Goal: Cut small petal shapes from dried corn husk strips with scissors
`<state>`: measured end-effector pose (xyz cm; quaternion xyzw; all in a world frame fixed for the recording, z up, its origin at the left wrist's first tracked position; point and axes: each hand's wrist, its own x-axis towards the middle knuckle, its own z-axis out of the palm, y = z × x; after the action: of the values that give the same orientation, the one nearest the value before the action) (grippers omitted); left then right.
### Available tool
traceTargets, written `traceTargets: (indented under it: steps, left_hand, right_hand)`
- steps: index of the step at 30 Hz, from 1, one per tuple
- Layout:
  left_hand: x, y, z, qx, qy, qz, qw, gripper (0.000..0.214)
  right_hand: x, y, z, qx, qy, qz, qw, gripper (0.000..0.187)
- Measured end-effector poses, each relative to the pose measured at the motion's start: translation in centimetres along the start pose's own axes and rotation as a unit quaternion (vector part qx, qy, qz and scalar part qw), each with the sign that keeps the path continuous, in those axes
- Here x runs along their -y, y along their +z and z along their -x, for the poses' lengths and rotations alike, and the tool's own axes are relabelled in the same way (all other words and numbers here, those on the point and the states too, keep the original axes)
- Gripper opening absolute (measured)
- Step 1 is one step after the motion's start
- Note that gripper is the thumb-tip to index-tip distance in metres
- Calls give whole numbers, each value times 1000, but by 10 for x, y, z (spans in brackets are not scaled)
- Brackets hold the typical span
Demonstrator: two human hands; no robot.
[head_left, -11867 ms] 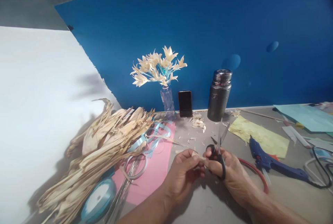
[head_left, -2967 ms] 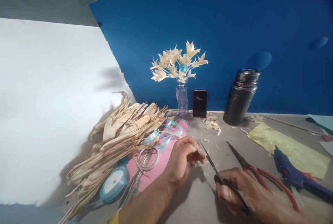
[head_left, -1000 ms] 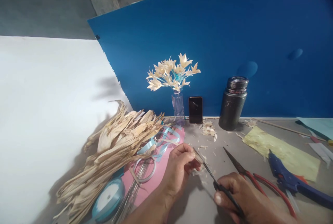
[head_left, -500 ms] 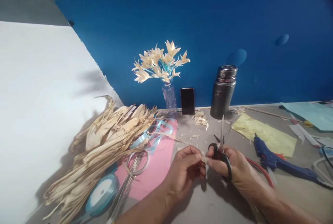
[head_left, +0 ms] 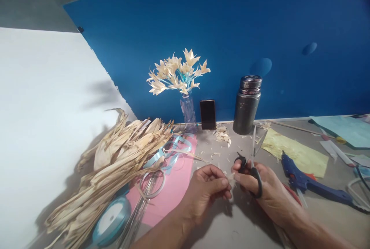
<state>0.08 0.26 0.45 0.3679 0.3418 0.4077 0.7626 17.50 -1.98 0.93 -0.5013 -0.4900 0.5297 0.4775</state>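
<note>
My left hand is closed in a pinch on a small pale piece of corn husk. My right hand has black-handled scissors hooked on its fingers, their blades spread and pointing away from me. The thumb and a fingertip of that hand meet the husk piece too. Beyond the hands, small husk scraps lie on the table. To the left rests a heap of dried corn husks. Husk flowers on blue stems stand in a clear bottle.
A phone and a dark flask stand against the blue board. Right of my hands lie a blue glue gun and yellow paper. At left are pink paper, metal wires, a white ring and a ribbon roll.
My right hand, with the scissors, has shifted slightly right, widening the gap between my hands. The husk piece between the fingertips shows more. The view has tilted slightly.
</note>
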Motion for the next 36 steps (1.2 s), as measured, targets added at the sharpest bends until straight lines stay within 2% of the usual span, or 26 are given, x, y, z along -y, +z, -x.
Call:
traceTargets:
  steps: [5, 9, 15, 18, 21, 36]
  left_hand:
    - [3, 4, 3, 9, -12, -56, 998, 29]
    - [0, 4, 4, -17, 33, -62, 997, 26]
    - [-4, 0, -2, -52, 73, 38, 995, 29]
    - [-4, 1, -1, -44, 91, 48, 994, 28]
    - [-3, 2, 0, -47, 100, 49, 993, 27]
    - [-7, 2, -1, -39, 101, 46, 993, 24]
  right_hand:
    - [4, 1, 0, 27, 20, -29, 999, 33]
    - [4, 1, 1, 11, 13, 18, 1000, 36]
    - [-10, 13, 7, 118, -20, 129, 984, 61]
    - [-17, 23, 9, 159, -17, 160, 974, 63]
    - [-22, 29, 9, 183, -2, 140, 973, 59]
    - [-23, 26, 8, 184, -4, 152, 971, 62]
